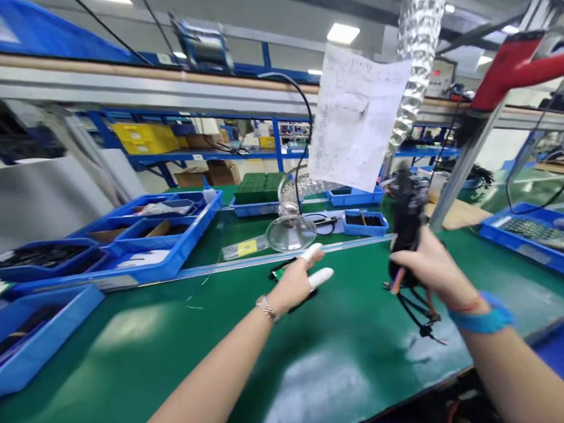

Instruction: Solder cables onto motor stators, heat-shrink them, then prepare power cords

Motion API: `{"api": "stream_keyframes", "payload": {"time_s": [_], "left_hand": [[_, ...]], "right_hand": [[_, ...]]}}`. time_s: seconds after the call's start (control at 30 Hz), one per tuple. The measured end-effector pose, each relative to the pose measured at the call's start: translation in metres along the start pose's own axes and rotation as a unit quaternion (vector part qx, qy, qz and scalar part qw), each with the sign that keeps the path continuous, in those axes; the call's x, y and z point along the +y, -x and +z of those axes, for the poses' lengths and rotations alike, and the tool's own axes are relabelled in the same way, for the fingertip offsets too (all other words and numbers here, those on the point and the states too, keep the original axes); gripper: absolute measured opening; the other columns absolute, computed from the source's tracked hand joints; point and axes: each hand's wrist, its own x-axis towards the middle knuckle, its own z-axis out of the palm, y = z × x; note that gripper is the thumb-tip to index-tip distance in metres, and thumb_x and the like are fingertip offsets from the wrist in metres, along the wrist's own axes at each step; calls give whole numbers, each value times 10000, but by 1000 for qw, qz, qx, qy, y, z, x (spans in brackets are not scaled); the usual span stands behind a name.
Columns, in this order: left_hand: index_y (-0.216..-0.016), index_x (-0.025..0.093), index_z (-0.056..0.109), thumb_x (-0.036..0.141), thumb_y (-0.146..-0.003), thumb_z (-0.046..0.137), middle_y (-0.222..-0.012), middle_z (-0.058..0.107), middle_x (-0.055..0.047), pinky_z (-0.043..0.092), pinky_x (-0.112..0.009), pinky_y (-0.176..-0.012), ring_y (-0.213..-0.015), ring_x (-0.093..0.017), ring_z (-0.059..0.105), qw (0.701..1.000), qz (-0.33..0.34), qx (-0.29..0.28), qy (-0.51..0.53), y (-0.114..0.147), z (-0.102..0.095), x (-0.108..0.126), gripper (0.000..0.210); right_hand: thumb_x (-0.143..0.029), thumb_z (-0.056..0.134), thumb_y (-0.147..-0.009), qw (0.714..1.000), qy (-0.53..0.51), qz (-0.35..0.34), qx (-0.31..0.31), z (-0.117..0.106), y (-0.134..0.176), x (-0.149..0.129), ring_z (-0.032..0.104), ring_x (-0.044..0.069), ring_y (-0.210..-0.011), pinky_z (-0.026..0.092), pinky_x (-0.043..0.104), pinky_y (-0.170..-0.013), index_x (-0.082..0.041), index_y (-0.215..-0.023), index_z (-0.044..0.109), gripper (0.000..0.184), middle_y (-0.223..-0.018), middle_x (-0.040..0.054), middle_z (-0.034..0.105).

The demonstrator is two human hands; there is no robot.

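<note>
My left hand [294, 282] is over the middle of the green bench mat, with white finger cots on two outstretched, spread fingers. Partly hidden under it is a dark piece with a bit of green circuit board [278, 272]; whether the hand touches it I cannot tell. My right hand [429, 262] is closed round a long black part [409, 207], raised above the mat and blurred by motion. Black and coloured wires [417, 308] dangle from its lower end. A metal fume hood [291, 233] stands just beyond my left hand.
Blue divided bins [173, 264] line the left side, and another blue tray [533, 243] lies at the right. At the back are a small blue bin [365, 223] and green racks [259, 186]. A paper sheet [357, 116] hangs ahead beside a foil duct [418, 58].
</note>
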Motion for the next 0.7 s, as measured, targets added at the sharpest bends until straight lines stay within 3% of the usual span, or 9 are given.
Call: {"api": "stream_keyframes", "payload": {"time_s": [0.1,0.17,0.27,0.33,0.47,0.53,0.6,0.67,0.7], "left_hand": [[-1344,167,323,357,-686,692,-1332,435,-139,307,-407,-1031,-1216,-258,415,969,4,6,247,19,28,28,777],[-1278,154,428,329,-655,723,-1316,463,-118,305,-380,-1040,-1210,-257,421,927,17,76,368,29,38,27,711],[-1135,125,566,306,-685,691,-1211,564,-108,364,-380,-997,-1131,-261,503,850,-25,214,481,43,34,11,501],[-1056,113,614,283,-689,677,-1124,618,-106,405,-380,-954,-1052,-255,559,828,-41,270,490,54,24,3,410],[-911,106,658,276,-672,666,-893,677,-83,489,-348,-805,-830,-208,632,859,-38,303,410,77,-11,11,293],[-814,101,661,262,-640,689,-769,668,-55,505,-310,-714,-699,-171,629,875,-38,305,374,87,-41,31,238],[-799,94,655,242,-596,723,-713,652,-43,500,-288,-617,-597,-153,607,896,-50,295,328,95,-81,58,260],[-830,104,645,282,-592,722,-743,651,-39,493,-291,-624,-615,-157,599,956,-69,264,108,100,-126,85,307],[-854,112,643,302,-610,704,-792,656,-45,489,-297,-667,-683,-175,607,966,-72,247,-19,100,-147,94,315]], "right_hand": [[-128,543,-627,993,16,-76,-91,71,12,-38,573,195,-785,478,290,-644,-170,-1044,444,430,-942,63,588],[-142,495,-697,979,55,-127,-148,106,28,-53,569,224,-832,478,324,-672,-181,-1095,433,405,-983,93,575],[-123,464,-730,958,87,-193,-193,141,53,-64,540,270,-920,483,399,-730,-146,-1224,374,502,-1053,152,539],[-110,489,-718,944,64,-238,-220,152,65,-68,491,293,-1040,466,447,-823,-138,-1324,269,646,-1185,178,468],[-164,560,-721,906,-44,-294,-301,147,71,-80,332,269,-1258,339,457,-1025,-186,-1391,161,780,-1361,130,349],[-216,554,-752,893,-78,-299,-328,136,66,-83,284,233,-1299,287,431,-1070,-214,-1386,196,728,-1401,88,322],[-275,540,-777,905,-75,-277,-314,124,59,-77,298,228,-1296,283,431,-1073,-223,-1351,298,626,-1401,74,340],[-339,544,-778,925,-68,-235,-290,115,50,-62,344,238,-1270,326,434,-1046,-225,-1302,384,559,-1370,73,393],[-367,543,-778,933,-69,-207,-285,111,46,-52,373,239,-1251,359,429,-1023,-226,-1284,406,543,-1350,72,420]]}}
